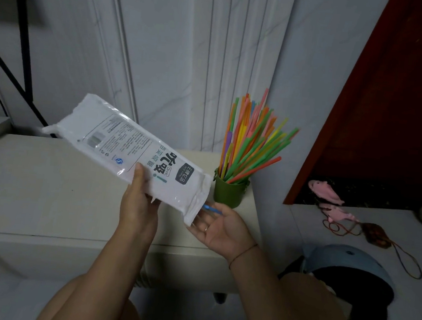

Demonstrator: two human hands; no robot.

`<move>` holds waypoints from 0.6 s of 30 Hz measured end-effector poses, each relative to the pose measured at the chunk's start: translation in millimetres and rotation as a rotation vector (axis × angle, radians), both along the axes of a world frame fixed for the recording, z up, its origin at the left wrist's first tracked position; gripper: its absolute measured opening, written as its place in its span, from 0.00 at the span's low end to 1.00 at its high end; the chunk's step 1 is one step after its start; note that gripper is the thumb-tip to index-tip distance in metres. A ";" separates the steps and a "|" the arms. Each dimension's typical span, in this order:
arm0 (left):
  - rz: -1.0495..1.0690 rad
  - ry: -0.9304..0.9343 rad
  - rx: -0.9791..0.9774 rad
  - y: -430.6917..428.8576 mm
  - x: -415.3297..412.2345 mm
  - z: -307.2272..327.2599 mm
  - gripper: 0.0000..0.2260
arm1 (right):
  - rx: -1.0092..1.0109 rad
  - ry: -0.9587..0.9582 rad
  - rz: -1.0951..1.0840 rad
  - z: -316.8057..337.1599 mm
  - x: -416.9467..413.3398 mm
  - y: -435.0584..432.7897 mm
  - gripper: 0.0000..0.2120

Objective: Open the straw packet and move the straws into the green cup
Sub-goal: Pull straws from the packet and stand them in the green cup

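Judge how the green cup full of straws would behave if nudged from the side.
The green cup looks small and light, while the straws rise far above its rim and fan toward the right, so it is probably top-heavy and apt to tip that way. It stands near the counter edge, so it might fall off.

Bare cabinet top (49, 191) beside green cup (228, 193)

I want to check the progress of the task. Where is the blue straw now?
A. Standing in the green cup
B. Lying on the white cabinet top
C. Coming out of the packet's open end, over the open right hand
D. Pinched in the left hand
C: the blue straw sticks out of the straw packet above the palm of the right hand.
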State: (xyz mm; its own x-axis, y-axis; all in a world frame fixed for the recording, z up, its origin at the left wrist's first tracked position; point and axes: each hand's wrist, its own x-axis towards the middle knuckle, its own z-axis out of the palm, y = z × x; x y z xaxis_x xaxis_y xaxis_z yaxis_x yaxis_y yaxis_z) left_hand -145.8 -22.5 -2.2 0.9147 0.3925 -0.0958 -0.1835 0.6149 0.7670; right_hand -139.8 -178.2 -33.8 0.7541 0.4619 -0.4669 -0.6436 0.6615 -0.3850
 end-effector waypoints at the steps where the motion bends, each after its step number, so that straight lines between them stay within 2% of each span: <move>1: 0.001 0.007 0.010 -0.5 0.6 0.6 0.13 | -0.001 0.011 -0.001 -0.2 0.5 0.0 0.12; 4: 0.004 0.003 0.058 -0.6 1.7 2.1 0.17 | 0.004 0.048 -0.028 -1.9 2.7 -0.7 0.14; 8: 0.026 -0.007 0.101 -0.7 0.6 -0.3 0.15 | 0.006 0.107 -0.107 -4.7 3.8 -3.3 0.14; 13: 0.103 0.079 -0.047 4.6 1.8 -2.7 0.16 | -0.009 0.116 -0.199 -5.2 2.1 -9.0 0.16; 18: 0.127 0.200 -0.292 17.7 2.8 -10.1 0.10 | -0.136 0.056 -0.331 -1.0 6.5 -24.5 0.21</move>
